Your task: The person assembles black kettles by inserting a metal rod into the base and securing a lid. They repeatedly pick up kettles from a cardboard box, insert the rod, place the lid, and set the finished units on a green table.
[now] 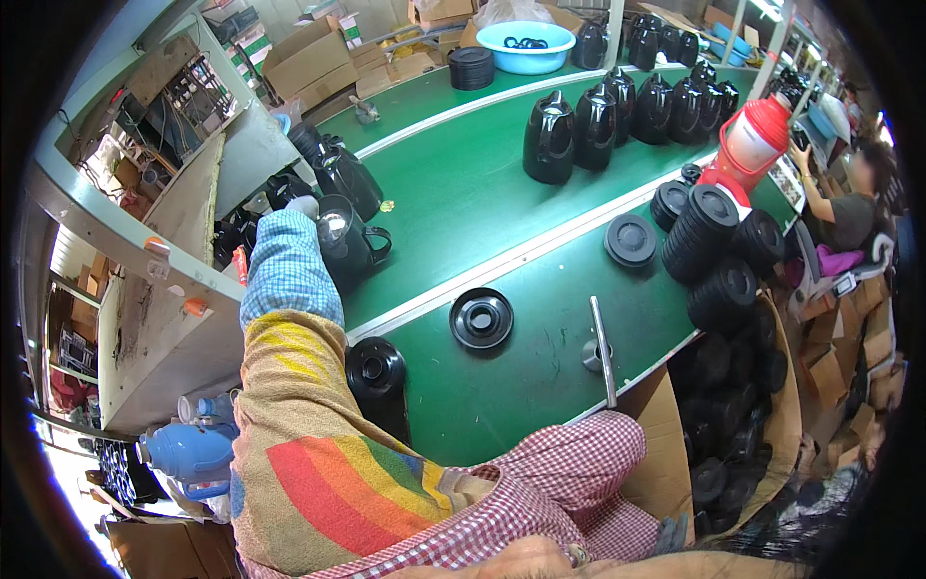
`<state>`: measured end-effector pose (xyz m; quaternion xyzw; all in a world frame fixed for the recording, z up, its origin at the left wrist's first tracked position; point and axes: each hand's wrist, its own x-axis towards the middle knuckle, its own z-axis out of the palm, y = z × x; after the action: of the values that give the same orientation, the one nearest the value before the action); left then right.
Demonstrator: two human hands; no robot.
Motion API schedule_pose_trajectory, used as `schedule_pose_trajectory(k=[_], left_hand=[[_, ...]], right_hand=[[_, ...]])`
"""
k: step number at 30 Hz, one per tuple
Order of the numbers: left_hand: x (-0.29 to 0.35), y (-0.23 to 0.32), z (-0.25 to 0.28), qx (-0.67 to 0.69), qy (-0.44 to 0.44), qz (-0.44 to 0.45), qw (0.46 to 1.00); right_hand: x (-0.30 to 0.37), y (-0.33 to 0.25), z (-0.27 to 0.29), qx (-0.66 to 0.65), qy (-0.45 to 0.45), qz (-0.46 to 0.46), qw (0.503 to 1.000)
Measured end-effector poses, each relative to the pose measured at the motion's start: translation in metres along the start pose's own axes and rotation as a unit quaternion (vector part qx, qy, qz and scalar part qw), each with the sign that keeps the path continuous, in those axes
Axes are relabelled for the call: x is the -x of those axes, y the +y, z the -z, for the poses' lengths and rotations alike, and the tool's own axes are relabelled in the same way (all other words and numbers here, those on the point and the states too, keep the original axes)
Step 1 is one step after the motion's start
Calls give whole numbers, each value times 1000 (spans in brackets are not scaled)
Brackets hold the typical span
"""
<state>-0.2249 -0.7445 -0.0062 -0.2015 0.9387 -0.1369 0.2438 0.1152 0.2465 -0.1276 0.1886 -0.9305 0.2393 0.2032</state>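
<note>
A long, flat green work surface (453, 207) runs before you. Toward its left end is a glossy black, loop-handled plastic jug (349, 256). Your left hand (304, 206) is beside it, clamped or apart, I cannot tell; your right hand is out of view. A round black ringed disc (481, 336) lies nearer you.

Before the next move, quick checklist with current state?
1. Left hand grip on a black jug: cannot tell, small and partly hidden.
2. Blue-checked sleeve clear of the handled jug: cannot tell, they overlap in view.
3. Black ringed disc flat on the green surface: ok.
4. Metal rod clear of that disc: ok, apart.
5. Standing jugs upright beyond the white rail: ok.
6. Open cardboard box free of parts: not ok, dark pieces inside.
</note>
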Motion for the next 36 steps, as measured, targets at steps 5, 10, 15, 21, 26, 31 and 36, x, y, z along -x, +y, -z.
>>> schedule_pose_trajectory(k=[5, 10, 15, 21, 26, 31, 36], left_hand=[[27, 48, 19, 246, 105, 49, 962], [114, 119, 144, 234, 160, -166, 944], [303, 296, 225, 229, 175, -485, 826], [440, 491, 166, 56, 120, -788, 601], [536, 570, 114, 33, -21, -822, 568], [522, 578, 66, 367, 30, -782, 502], [513, 497, -32, 344, -117, -747, 556]], right_hand=[[6, -36, -4, -220, -5, -415, 883], [-59, -62, 10, -325, 41, -412, 850], [-126, -108, 41, -335, 29, -213, 917], [-146, -157, 74, -412, -42, -233, 880], [-65, -172, 61, -564, 45, -383, 730], [17, -171, 45, -483, 156, -470, 723], [7, -206, 59, -604, 173, -470, 621]])
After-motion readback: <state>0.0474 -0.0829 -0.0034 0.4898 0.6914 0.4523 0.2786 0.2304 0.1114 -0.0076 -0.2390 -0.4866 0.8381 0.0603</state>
